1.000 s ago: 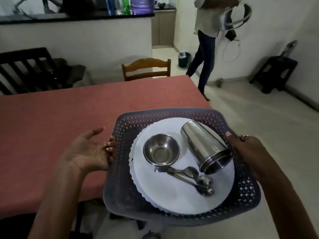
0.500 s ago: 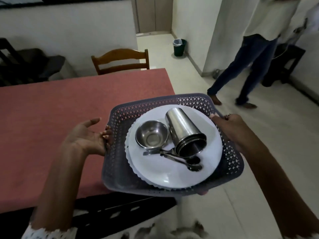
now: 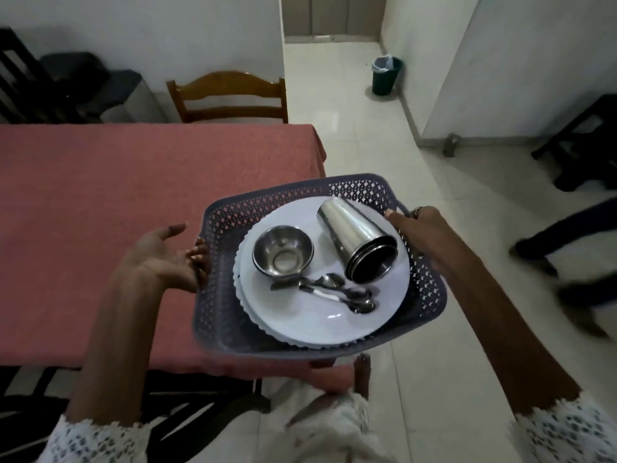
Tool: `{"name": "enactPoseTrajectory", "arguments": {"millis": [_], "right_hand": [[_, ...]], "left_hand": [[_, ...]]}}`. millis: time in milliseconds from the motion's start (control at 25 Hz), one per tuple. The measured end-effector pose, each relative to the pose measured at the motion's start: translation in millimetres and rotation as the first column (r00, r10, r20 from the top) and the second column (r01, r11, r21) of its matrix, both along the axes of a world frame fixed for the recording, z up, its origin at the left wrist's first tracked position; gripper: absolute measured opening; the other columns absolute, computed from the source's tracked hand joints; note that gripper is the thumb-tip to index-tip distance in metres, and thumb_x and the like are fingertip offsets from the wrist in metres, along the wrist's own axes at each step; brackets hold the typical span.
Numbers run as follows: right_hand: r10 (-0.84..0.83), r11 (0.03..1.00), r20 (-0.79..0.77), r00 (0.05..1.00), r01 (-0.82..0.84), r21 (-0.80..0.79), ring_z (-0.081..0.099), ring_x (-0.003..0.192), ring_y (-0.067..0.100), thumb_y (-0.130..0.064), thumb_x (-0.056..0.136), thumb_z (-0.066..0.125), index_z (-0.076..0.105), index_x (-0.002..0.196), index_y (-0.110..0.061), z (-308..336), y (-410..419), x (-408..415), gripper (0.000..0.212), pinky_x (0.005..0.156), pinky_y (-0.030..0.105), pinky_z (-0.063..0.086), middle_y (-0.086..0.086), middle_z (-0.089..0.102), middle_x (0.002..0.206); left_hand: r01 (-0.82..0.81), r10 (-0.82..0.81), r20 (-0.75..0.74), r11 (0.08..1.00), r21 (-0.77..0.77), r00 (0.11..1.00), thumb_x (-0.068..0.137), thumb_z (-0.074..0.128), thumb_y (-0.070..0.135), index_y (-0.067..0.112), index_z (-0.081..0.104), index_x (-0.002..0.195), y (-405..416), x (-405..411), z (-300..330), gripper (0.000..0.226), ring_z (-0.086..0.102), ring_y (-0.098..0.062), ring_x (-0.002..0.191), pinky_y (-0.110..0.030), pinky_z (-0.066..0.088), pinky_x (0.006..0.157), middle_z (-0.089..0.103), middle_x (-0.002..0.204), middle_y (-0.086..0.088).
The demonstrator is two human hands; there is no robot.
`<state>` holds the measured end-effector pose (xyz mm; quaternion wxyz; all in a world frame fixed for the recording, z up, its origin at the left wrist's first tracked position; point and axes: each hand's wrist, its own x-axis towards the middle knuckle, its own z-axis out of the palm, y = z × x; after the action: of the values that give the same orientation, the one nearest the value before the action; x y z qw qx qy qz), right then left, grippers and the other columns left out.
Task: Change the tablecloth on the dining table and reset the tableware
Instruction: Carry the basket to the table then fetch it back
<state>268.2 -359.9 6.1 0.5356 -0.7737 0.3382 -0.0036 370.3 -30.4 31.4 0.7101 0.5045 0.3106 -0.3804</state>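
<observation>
You carry the perforated basket point(image 3: 213, 305) above the table's near corner: your left hand point(image 3: 167, 259) curls its fingers round the left rim, your right hand point(image 3: 420, 228) grips the right rim. Inside lie white plates point(image 3: 300, 322), a steel bowl point(image 3: 282, 250), nested tumblers point(image 3: 354, 238) on their side, and spoons point(image 3: 337, 292). The red tablecloth point(image 3: 117, 202) looks laid; every setting remains. A wooden chair point(image 3: 230, 95) stands beyond, and another person's legs point(image 3: 564, 248) pass on your right.

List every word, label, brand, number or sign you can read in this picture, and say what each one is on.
None: no readable text anywhere.
Basket: pierced pattern only, no lettering.
Plates, bowl, tumblers and spoons: plain, no visible marks or stamps.
Tablecloth: plain red, no print.
Bin: too small to show any label.
</observation>
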Motion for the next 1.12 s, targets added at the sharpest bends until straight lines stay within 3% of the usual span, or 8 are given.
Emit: {"name": "enactPoseTrajectory", "arguments": {"millis": [160, 360, 480, 600, 720, 1000, 1120], "right_hand": [[0.121, 0.991, -0.010, 0.993, -0.120, 0.052, 0.054, 0.054, 0.014, -0.029, 0.089, 0.061, 0.054, 0.068, -0.011, -16, -66, 59, 0.028, 0.052, 0.024, 0.041, 0.004, 0.057, 0.063], [0.214, 0.977, -0.070, 0.974, -0.213, 0.025, 0.054, 0.059, 0.017, -0.029, 0.088, 0.062, 0.053, 0.068, -0.011, -18, -151, 146, 0.028, 0.061, 0.028, 0.043, 0.006, 0.057, 0.067], [0.281, 0.960, -0.065, 0.958, -0.279, 0.028, 0.047, 0.052, 0.012, -0.028, 0.090, 0.060, 0.049, 0.066, -0.013, -11, -202, 206, 0.031, 0.050, 0.024, 0.037, 0.002, 0.050, 0.060], [0.333, 0.943, -0.060, 0.941, -0.333, 0.000, 0.043, 0.049, 0.012, -0.029, 0.090, 0.060, 0.047, 0.063, -0.013, -12, -246, 268, 0.034, 0.048, 0.024, 0.034, 0.001, 0.047, 0.056], [0.421, 0.905, -0.059, 0.905, -0.424, -0.030, 0.041, 0.050, 0.014, -0.029, 0.089, 0.061, 0.044, 0.060, -0.012, -11, -289, 352, 0.037, 0.050, 0.025, 0.033, 0.002, 0.044, 0.056], [0.598, 0.800, -0.037, 0.801, -0.599, -0.043, 0.040, 0.050, 0.015, -0.031, 0.089, 0.061, 0.041, 0.059, -0.014, -4, -334, 551, 0.040, 0.053, 0.027, 0.032, 0.003, 0.042, 0.056], [0.660, 0.751, -0.014, 0.751, -0.660, -0.019, 0.034, 0.037, 0.007, -0.029, 0.089, 0.061, 0.036, 0.054, -0.016, -9, -329, 636, 0.045, 0.049, 0.024, 0.027, -0.004, 0.036, 0.044]], "left_hand": [[-0.120, 0.120, -0.011, 0.993, 0.006, 0.993, 0.056, 0.044, 0.035, 0.016, 0.038, 0.066, -61, 38, -25, 0.022, 0.028, -0.007, 0.048, -0.024, 0.018, 0.054, 0.036, 0.049, 0.003], [-0.223, 0.224, -0.037, 0.975, 0.013, 0.974, 0.058, 0.047, 0.036, 0.017, 0.038, 0.065, -139, 96, -32, 0.022, 0.033, -0.011, 0.032, -0.023, 0.016, 0.052, 0.036, 0.045, 0.003], [-0.260, 0.259, -0.033, 0.966, -0.012, 0.965, 0.074, 0.044, 0.039, 0.018, 0.037, 0.064, -186, 139, -35, 0.025, 0.033, -0.012, 0.029, -0.024, 0.016, 0.052, 0.035, 0.043, 0.003], [-0.302, 0.300, -0.056, 0.953, -0.017, 0.952, 0.076, 0.042, 0.039, 0.017, 0.036, 0.063, -228, 181, -38, 0.026, 0.033, -0.012, 0.028, -0.025, 0.015, 0.051, 0.033, 0.042, 0.003], [-0.403, 0.402, -0.049, 0.915, 0.001, 0.914, 0.088, 0.032, 0.045, 0.018, 0.034, 0.063, -272, 235, -42, 0.037, 0.032, -0.011, 0.028, -0.024, 0.015, 0.051, 0.032, 0.040, 0.003], [-0.574, 0.574, -0.055, 0.819, 0.011, 0.817, 0.090, 0.031, 0.045, 0.020, 0.033, 0.062, -333, 357, -35, 0.037, 0.031, -0.012, 0.025, -0.025, 0.015, 0.050, 0.032, 0.037, 0.004], [-0.656, 0.654, -0.057, 0.755, -0.008, 0.754, 0.090, 0.032, 0.045, 0.019, 0.033, 0.062, -337, 410, -37, 0.038, 0.031, -0.012, 0.025, -0.024, 0.015, 0.050, 0.032, 0.037, 0.003]]}}
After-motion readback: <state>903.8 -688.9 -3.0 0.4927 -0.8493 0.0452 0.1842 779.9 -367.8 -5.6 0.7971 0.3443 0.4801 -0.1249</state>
